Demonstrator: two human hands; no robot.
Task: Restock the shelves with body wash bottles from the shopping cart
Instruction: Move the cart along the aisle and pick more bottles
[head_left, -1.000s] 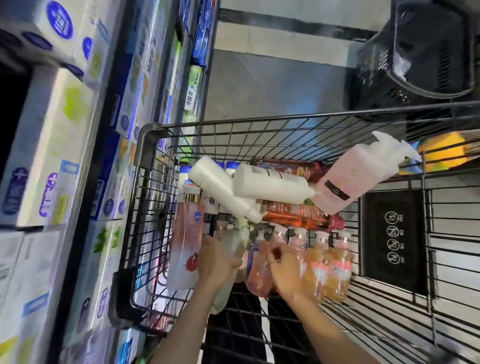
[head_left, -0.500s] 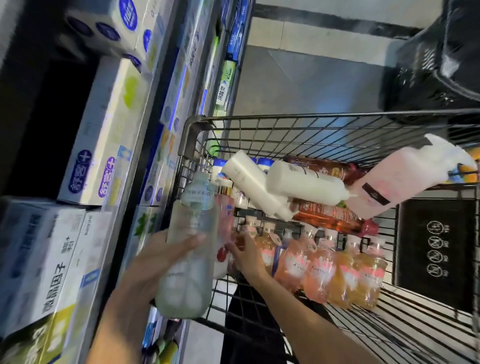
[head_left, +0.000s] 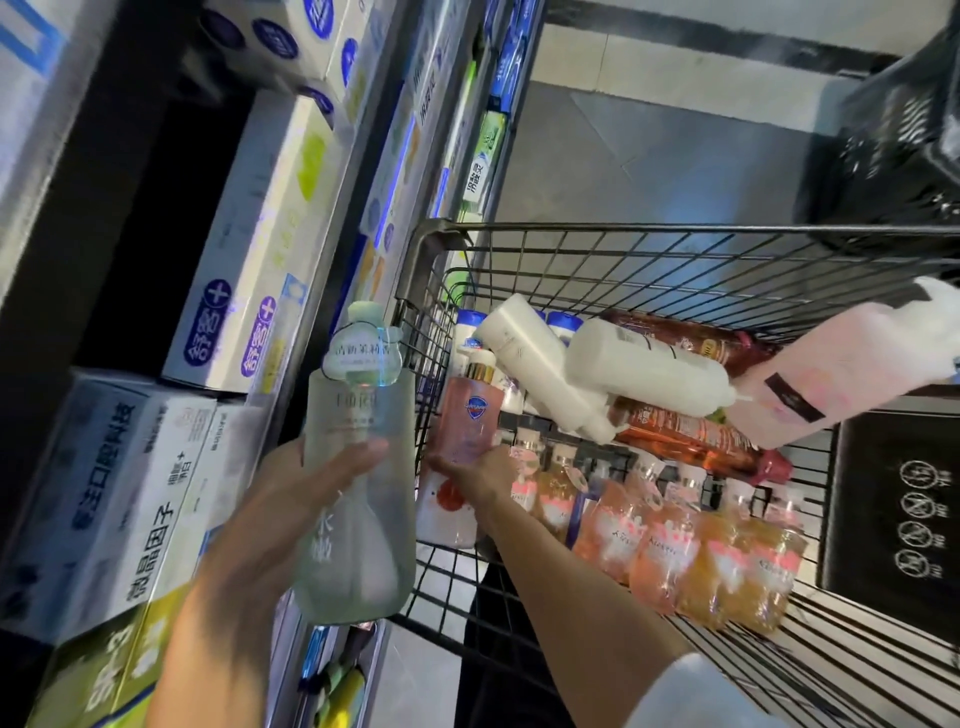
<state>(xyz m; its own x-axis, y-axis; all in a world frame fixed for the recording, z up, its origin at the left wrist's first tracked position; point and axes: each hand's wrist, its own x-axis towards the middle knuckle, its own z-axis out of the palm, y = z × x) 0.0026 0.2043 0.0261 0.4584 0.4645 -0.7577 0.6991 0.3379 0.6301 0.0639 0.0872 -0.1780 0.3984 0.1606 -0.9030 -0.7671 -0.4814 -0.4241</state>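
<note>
My left hand (head_left: 280, 499) grips a frosted pale-green body wash bottle (head_left: 358, 499), held upright outside the left wall of the wire shopping cart (head_left: 675, 234), beside the shelf. My right hand (head_left: 478, 475) reaches into the cart and holds a pink bottle with a gold collar (head_left: 467, 421) that stands in the cart's left corner. Two white bottles (head_left: 639, 371) lie across amber bottles (head_left: 685, 434) in the cart. A pink pump bottle (head_left: 841, 374) leans at the right. A row of small pink and orange bottles (head_left: 701, 540) stands along the cart's near side.
Shelves (head_left: 332, 291) on the left carry stacked toothpaste boxes (head_left: 249, 249), with a dark gap (head_left: 130, 218) behind them. A black plastic basket (head_left: 904, 130) sits at the upper right. The cart's black child-seat flap (head_left: 904, 514) is at the right. Grey floor lies beyond the cart.
My left hand lifted the frosted bottle out of the cart and carried it left toward the shelf. My right hand shifted from the small bottles to the pink bottle in the corner.
</note>
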